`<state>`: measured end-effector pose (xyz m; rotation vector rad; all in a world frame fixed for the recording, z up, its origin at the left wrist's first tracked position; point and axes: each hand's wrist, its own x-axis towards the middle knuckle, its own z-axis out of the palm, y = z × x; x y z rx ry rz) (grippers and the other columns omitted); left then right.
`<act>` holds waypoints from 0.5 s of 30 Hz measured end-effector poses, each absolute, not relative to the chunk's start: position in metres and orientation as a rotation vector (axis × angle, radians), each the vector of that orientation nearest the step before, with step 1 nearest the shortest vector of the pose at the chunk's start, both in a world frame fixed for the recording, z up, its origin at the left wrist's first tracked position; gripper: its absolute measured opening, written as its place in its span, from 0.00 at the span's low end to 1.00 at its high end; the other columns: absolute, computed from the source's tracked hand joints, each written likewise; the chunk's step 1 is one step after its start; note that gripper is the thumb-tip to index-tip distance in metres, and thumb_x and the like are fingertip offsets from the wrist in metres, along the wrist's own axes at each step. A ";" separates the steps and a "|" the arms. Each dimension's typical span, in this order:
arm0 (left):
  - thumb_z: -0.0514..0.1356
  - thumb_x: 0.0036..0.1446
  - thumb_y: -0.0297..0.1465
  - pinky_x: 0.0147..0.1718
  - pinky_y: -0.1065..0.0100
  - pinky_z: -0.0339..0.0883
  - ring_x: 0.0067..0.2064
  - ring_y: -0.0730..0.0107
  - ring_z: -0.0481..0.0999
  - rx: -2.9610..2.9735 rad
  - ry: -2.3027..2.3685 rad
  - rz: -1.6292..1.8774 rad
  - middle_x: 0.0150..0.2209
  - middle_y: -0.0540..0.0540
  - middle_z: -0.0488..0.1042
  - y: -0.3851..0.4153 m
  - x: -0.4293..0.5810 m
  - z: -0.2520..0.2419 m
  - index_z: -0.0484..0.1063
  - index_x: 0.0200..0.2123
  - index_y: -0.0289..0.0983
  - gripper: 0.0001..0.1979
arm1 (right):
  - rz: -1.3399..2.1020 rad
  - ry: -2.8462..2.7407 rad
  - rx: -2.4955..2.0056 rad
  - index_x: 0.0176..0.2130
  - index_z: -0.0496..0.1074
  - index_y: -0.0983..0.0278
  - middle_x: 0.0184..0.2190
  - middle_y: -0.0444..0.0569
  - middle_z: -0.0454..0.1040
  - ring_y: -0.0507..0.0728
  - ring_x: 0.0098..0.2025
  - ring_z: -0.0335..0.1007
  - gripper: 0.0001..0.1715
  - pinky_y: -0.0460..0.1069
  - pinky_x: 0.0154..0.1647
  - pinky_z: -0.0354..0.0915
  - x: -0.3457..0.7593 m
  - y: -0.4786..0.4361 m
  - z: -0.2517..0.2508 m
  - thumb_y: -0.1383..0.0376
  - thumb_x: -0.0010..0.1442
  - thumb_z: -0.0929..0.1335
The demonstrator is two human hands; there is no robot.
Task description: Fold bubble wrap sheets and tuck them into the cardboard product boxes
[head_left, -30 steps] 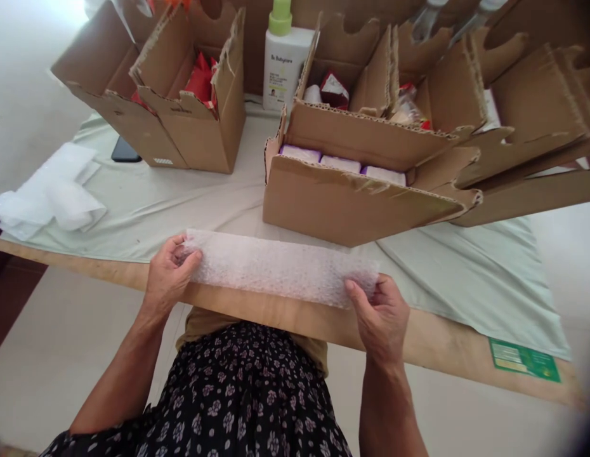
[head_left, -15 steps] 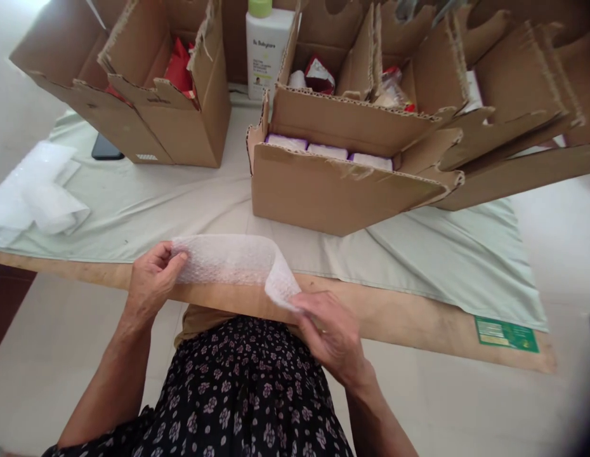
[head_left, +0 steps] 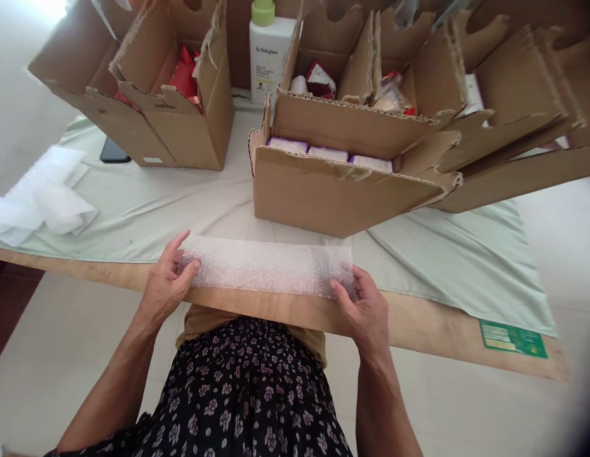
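A strip of bubble wrap (head_left: 261, 265) is stretched flat between my hands at the table's front edge. My left hand (head_left: 171, 273) grips its left end between thumb and fingers, the index finger pointing out. The right end is pinched by my right hand (head_left: 364, 301), thumb on top and fingers underneath. Just behind the strip stands an open cardboard box (head_left: 299, 193) with several white, purple-edged packs (head_left: 327, 153) inside.
More bubble wrap (head_left: 47, 193) lies crumpled at the left, near a dark phone (head_left: 115, 151). Cardboard organizers (head_left: 190, 136) line the back, with a white bottle (head_left: 269, 54) between them. A green card (head_left: 514, 338) sits on the wooden edge at the right.
My right hand has moved right and slightly up, unfolding the curled end so the bubble wrap lies straight. My left hand has shifted a little right.
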<state>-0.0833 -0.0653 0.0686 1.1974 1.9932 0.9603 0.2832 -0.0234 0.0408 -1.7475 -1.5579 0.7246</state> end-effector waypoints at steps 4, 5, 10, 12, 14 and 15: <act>0.62 0.57 0.43 0.31 0.68 0.67 0.31 0.69 0.72 1.296 1.989 0.888 0.36 0.47 0.79 -0.068 -0.080 0.077 0.81 0.49 0.38 0.21 | 0.705 -1.579 -1.730 0.47 0.78 0.64 0.37 0.53 0.84 0.59 0.34 0.79 0.26 0.53 0.37 0.75 0.283 -0.023 0.047 0.48 0.59 0.70; 0.62 0.57 0.43 0.28 0.69 0.65 0.28 0.69 0.70 1.302 1.991 0.877 0.33 0.47 0.79 -0.068 -0.079 0.078 0.82 0.45 0.38 0.19 | 0.700 -1.594 -1.727 0.45 0.78 0.63 0.35 0.52 0.84 0.59 0.32 0.78 0.24 0.52 0.36 0.74 0.283 -0.022 0.049 0.48 0.60 0.70; 0.61 0.55 0.43 0.24 0.68 0.65 0.25 0.68 0.70 1.332 1.994 0.886 0.30 0.48 0.81 -0.064 -0.074 0.080 0.83 0.41 0.39 0.18 | 0.658 -1.644 -1.719 0.36 0.77 0.61 0.26 0.47 0.80 0.56 0.26 0.73 0.21 0.50 0.31 0.71 0.291 -0.022 0.058 0.46 0.62 0.68; 0.61 0.55 0.43 0.26 0.67 0.68 0.26 0.67 0.73 1.362 1.997 0.895 0.32 0.47 0.82 -0.063 -0.072 0.083 0.83 0.40 0.39 0.17 | 0.627 -1.647 -1.713 0.36 0.76 0.61 0.26 0.47 0.80 0.56 0.26 0.74 0.21 0.49 0.30 0.71 0.294 -0.024 0.060 0.46 0.63 0.69; 0.61 0.55 0.43 0.27 0.67 0.70 0.27 0.66 0.75 1.386 1.994 0.911 0.33 0.46 0.83 -0.062 -0.069 0.086 0.83 0.39 0.39 0.17 | 0.588 -1.648 -1.702 0.36 0.77 0.61 0.28 0.47 0.81 0.56 0.27 0.76 0.20 0.49 0.31 0.71 0.296 -0.026 0.061 0.47 0.63 0.69; 0.60 0.56 0.43 0.28 0.67 0.70 0.27 0.66 0.75 1.398 1.986 0.920 0.34 0.46 0.83 -0.062 -0.068 0.088 0.83 0.39 0.39 0.17 | 0.568 -1.650 -1.693 0.37 0.77 0.61 0.28 0.47 0.81 0.56 0.28 0.76 0.20 0.49 0.32 0.71 0.297 -0.026 0.061 0.47 0.63 0.69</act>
